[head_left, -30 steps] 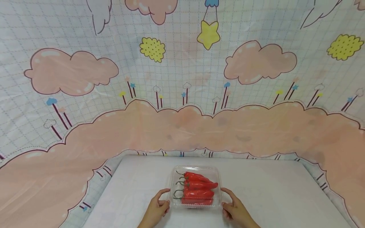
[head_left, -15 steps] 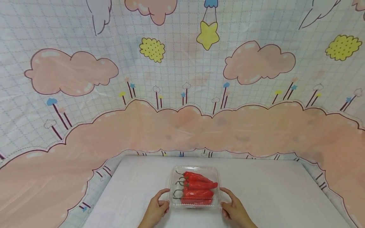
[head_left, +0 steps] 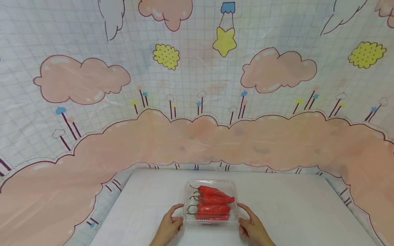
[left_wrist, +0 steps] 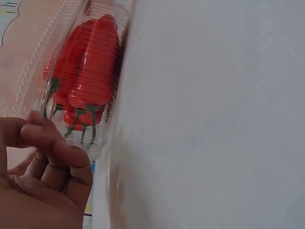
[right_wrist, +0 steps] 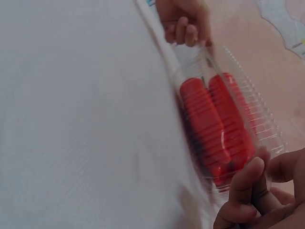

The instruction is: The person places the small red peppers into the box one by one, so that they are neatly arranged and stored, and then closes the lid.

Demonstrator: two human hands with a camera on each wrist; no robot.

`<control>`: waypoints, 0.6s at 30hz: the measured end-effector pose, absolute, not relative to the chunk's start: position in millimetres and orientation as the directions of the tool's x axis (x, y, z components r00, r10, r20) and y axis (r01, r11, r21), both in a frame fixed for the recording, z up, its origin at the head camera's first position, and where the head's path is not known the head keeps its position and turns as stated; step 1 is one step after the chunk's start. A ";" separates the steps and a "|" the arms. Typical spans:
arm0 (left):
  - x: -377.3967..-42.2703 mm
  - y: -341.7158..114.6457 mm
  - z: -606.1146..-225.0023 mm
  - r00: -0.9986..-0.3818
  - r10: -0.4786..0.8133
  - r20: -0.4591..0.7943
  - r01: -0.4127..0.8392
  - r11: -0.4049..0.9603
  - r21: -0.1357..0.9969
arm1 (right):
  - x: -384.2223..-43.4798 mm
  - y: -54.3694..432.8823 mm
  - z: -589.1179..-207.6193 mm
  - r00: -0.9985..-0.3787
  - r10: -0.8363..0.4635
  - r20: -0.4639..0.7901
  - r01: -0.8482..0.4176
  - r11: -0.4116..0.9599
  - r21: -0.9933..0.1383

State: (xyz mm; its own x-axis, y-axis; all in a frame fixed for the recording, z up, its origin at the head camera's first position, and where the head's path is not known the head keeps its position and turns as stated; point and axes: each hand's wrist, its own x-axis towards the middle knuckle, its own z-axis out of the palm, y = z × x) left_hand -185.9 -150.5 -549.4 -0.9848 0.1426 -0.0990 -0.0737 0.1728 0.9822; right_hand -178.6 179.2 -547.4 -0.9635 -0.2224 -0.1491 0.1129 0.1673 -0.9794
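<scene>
A clear plastic container (head_left: 212, 182) with ridged sides sits on the white table, seen in all three views. Inside lie several red chili peppers (head_left: 213, 200), their green stems pointing left in the head view. My left hand (head_left: 168, 223) holds the container's left end between thumb and index finger; its other fingers curl below. At the opposite end, my right hand (head_left: 253, 225) pinches the right edge the same way. In the right wrist view, the left hand (right_wrist: 183, 21) shows at the far end of the container.
The white tabletop (head_left: 295, 205) stretches out on both sides of the container and behind it. A patterned cloth (head_left: 197, 140) with pink clouds and stars hangs behind the table and down along its sides.
The head view has tilted slightly, so the cloth pattern sits a little lower. Both hands keep their hold, and the container stays in nearly the same place.
</scene>
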 end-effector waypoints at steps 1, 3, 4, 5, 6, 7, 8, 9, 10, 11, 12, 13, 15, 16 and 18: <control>-186.5 -149.7 -549.6 -0.985 0.143 -0.097 -0.072 0.170 0.983 | -178.7 179.5 -547.8 -0.963 -0.223 -0.153 0.117 0.165 -0.979; -187.1 -148.5 -550.1 -0.986 0.140 -0.084 -0.060 0.169 0.984 | -178.6 180.3 -548.8 -0.961 -0.230 -0.152 0.116 0.164 -0.980; -187.1 -148.2 -550.4 -0.988 0.136 -0.076 -0.052 0.173 0.984 | -178.2 180.9 -549.3 -0.960 -0.231 -0.156 0.118 0.169 -0.979; -186.9 -148.0 -550.7 -0.990 0.127 -0.066 -0.042 0.184 0.982 | -177.4 181.9 -549.8 -0.962 -0.226 -0.155 0.117 0.176 -0.977; -186.4 -148.0 -550.8 -0.992 0.113 -0.054 -0.029 0.211 0.977 | -176.6 183.3 -550.5 -0.965 -0.213 -0.153 0.111 0.198 -0.974; -186.0 -148.4 -551.1 -0.994 0.099 -0.043 -0.018 0.239 0.971 | -175.7 184.7 -550.9 -0.968 -0.197 -0.152 0.108 0.218 -0.970; -185.7 -149.0 -550.9 -0.996 0.082 -0.033 -0.010 0.267 0.964 | -175.2 186.4 -551.1 -0.973 -0.178 -0.146 0.100 0.242 -0.965; -185.3 -149.9 -550.4 -0.998 0.066 -0.016 0.004 0.294 0.956 | -175.0 188.3 -551.0 -0.978 -0.154 -0.138 0.093 0.268 -0.959; -185.0 -150.9 -549.7 -0.999 0.047 0.000 0.015 0.321 0.947 | -174.9 190.3 -550.2 -0.983 -0.123 -0.134 0.092 0.299 -0.950; -185.1 -152.0 -548.4 -1.000 0.027 0.011 0.020 0.347 0.938 | -175.3 192.6 -549.4 -0.989 -0.093 -0.119 0.082 0.328 -0.941; -185.5 -153.2 -547.2 -1.000 0.011 0.023 0.025 0.370 0.929 | -175.9 194.6 -548.1 -0.992 -0.063 -0.111 0.082 0.353 -0.932; -186.0 -154.5 -545.8 -0.999 -0.001 0.036 0.033 0.377 0.926 | -176.5 196.5 -546.4 -0.994 -0.041 -0.097 0.075 0.368 -0.927; -186.8 -156.7 -542.9 -0.997 -0.017 0.075 0.063 0.389 0.919 | -178.1 201.3 -543.3 -0.998 0.001 -0.059 0.054 0.417 -0.907; -187.6 -157.6 -541.3 -0.996 -0.023 0.089 0.073 0.399 0.914 | -178.6 203.7 -541.9 -0.999 0.016 -0.046 0.049 0.435 -0.899; -188.8 -159.2 -538.4 -0.991 -0.031 0.131 0.105 0.422 0.901 | -179.8 209.3 -539.8 -0.999 0.031 -0.012 0.025 0.481 -0.876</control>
